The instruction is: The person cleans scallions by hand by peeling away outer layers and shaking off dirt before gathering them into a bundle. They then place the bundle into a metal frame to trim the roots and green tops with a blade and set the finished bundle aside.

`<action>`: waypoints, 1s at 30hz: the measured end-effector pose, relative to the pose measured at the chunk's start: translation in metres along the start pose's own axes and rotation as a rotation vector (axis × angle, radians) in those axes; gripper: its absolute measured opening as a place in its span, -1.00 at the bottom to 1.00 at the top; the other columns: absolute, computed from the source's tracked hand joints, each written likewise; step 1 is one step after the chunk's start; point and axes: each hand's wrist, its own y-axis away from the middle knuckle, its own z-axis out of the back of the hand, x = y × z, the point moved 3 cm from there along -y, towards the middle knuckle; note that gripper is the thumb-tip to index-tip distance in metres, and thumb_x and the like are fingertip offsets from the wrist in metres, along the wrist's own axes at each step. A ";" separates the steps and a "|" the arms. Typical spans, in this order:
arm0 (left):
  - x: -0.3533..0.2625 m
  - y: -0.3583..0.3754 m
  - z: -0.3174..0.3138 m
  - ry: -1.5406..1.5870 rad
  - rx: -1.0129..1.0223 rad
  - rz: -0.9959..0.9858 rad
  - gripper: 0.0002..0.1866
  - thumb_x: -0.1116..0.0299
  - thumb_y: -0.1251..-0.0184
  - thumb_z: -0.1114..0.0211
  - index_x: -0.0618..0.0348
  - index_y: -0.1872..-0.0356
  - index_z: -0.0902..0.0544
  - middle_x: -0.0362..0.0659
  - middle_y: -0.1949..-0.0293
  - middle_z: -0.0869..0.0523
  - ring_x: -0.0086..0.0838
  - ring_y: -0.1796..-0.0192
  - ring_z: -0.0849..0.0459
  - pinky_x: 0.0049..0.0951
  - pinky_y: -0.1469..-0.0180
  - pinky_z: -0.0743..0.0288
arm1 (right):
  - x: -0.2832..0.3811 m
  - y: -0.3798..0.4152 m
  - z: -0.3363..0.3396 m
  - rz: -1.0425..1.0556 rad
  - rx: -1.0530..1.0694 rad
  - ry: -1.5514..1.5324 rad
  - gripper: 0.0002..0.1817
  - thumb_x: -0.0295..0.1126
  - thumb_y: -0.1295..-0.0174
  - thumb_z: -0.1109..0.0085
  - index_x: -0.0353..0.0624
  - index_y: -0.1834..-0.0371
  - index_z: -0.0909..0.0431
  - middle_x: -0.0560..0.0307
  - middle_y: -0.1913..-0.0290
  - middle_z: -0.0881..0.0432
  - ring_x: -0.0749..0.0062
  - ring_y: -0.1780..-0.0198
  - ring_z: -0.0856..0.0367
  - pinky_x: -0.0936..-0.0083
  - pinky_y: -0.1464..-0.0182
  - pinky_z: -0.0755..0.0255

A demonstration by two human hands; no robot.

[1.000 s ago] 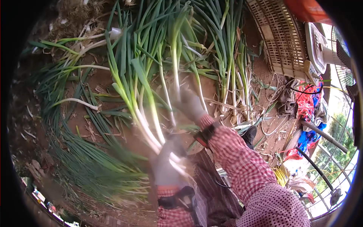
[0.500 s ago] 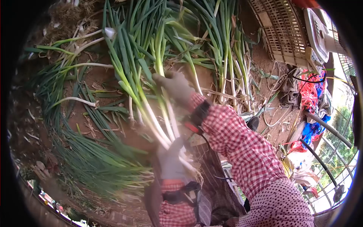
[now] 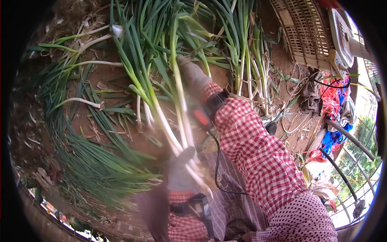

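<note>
My left hand, in a pale glove, is closed around the white lower stems of a few long green onions. Their roots hang past the hand at the bottom, and the green leaves fan upward. My right hand, also gloved, reaches in beside the upper part of one held stalk. Its fingertips meet the leaves, but blur and foliage hide whether they grip any.
A heap of green onions lies at lower left, with more bunches on the soil behind. A plastic crate and a scale stand at upper right. Red and blue twine lies at right.
My right hand has moved up along the stalks, toward the leaves. My left hand keeps hold of the white stems in nearly the same place.
</note>
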 end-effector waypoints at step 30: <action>0.015 -0.012 -0.014 -0.122 -0.243 -0.276 -0.74 0.40 -0.35 -0.21 0.41 0.06 -0.56 -0.02 0.24 -0.68 -0.30 0.26 -0.70 -0.31 0.27 -0.67 | -0.103 0.274 0.231 -0.373 0.124 0.730 -0.65 -0.20 -0.34 -0.22 -0.24 0.00 -0.50 0.12 0.32 -0.65 0.51 0.45 -0.61 0.58 0.41 -0.49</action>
